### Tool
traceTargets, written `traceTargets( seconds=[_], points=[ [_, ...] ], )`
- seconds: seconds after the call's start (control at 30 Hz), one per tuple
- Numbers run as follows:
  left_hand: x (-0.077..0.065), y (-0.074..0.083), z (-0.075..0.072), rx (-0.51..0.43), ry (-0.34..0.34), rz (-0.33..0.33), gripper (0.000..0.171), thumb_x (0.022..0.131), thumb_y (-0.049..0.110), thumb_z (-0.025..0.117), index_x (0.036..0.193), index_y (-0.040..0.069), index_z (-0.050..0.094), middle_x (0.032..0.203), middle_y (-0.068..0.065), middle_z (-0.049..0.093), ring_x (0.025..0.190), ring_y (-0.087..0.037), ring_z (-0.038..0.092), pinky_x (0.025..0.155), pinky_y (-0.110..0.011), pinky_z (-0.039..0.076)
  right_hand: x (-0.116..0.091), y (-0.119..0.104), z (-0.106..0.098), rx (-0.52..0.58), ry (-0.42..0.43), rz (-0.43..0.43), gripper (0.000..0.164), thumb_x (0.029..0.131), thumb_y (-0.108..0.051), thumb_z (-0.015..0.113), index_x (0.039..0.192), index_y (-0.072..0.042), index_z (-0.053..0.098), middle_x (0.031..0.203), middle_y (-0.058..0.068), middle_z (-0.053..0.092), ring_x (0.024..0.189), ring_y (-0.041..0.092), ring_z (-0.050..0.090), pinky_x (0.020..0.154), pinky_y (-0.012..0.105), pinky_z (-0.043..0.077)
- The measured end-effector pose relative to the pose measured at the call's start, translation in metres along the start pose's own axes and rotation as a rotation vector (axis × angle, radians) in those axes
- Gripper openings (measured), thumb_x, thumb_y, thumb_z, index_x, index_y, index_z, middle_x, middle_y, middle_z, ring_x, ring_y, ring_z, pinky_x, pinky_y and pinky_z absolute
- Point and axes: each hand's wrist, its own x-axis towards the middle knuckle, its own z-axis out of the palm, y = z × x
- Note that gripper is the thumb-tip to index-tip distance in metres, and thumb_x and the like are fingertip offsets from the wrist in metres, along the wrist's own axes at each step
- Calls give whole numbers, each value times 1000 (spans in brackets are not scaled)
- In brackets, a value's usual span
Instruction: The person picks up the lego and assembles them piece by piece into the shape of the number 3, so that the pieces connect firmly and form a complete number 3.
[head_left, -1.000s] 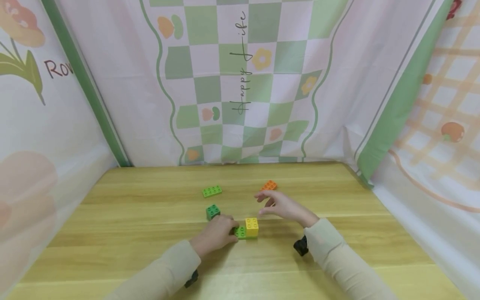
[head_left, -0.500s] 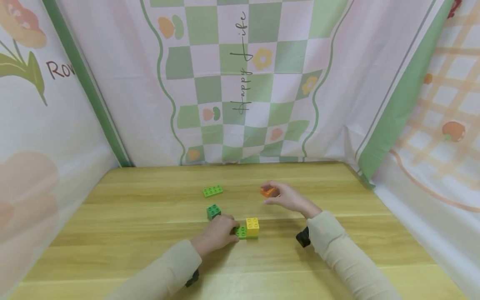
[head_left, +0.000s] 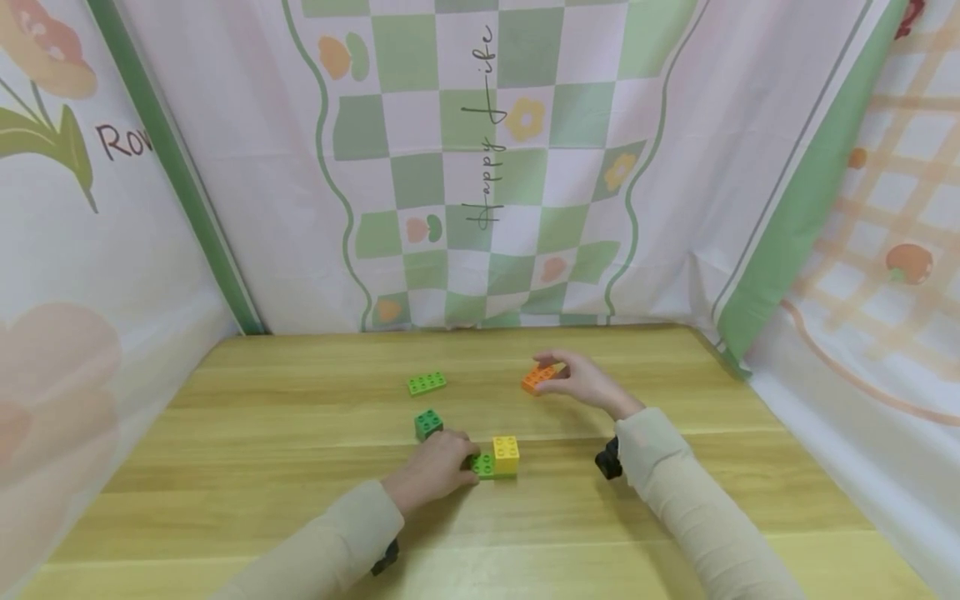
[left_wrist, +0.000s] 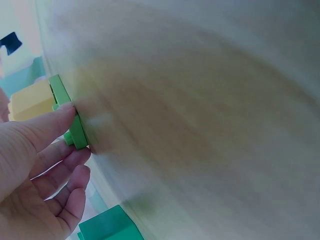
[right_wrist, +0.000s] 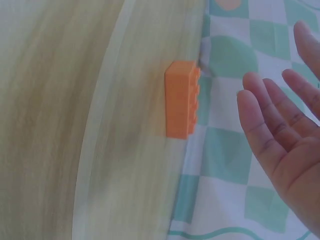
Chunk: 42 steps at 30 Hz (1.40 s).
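My left hand [head_left: 433, 468] pinches the near-left end of a light green flat toy building brick [head_left: 482, 465], thumb on one side and fingers on the other. On that brick's right half sits a yellow square brick [head_left: 506, 454]. In the left wrist view, the thumb presses against the green brick [left_wrist: 75, 125] with the yellow one [left_wrist: 32, 100] beyond. My right hand [head_left: 581, 382] hovers by an orange flat brick [head_left: 537, 380], fingers spread and loosely bent. The right wrist view shows a gap between that hand [right_wrist: 285, 130] and the orange brick [right_wrist: 179, 100].
A dark green square brick [head_left: 428, 423] stands just behind my left hand. Farther back lies another light green flat brick [head_left: 427, 382]. The wooden table [head_left: 300, 417] ends at a patterned curtain [head_left: 487, 167], with more cloth at both sides.
My right hand reached to the orange brick, covered part of it, then drew back slightly to the right. The orange brick sits a little closer to me. My left hand stays put.
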Motion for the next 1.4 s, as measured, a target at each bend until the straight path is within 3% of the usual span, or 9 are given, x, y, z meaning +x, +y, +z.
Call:
traceTargets(
  seconds=[0.23,0.57,1.1,1.4],
  points=[
    [0,-1,2,8,10,3,31,77,23,74,102,7,68,87,1,61,77,-9,54,69,-23,46,6,10,-5,8,21,14,53,86,-18,67,132,-2,46,123,24,49,85,25,57,73,39,49],
    [1,-2,3,-43,9,-15,32,77,22,75,104,6,67,88,0,62,79,-9,55,70,-23,47,8,24,-9,76,19,78,53,88,-14,63,134,0,42,128,27,43,94,36,54,78,50,47],
    [0,-5,5,-259,-2,-100,38,75,19,76,108,4,66,95,-1,61,84,-9,54,76,-25,47,13,44,-14,112,23,127,58,87,-19,65,136,-1,39,132,27,39,101,35,52,80,45,48],
    [1,-7,8,-283,7,-94,37,75,19,76,107,4,66,95,-1,60,86,-11,55,77,-26,47,17,47,-12,119,26,152,58,88,-16,64,137,-1,38,135,27,35,94,36,55,79,45,48]
  ],
)
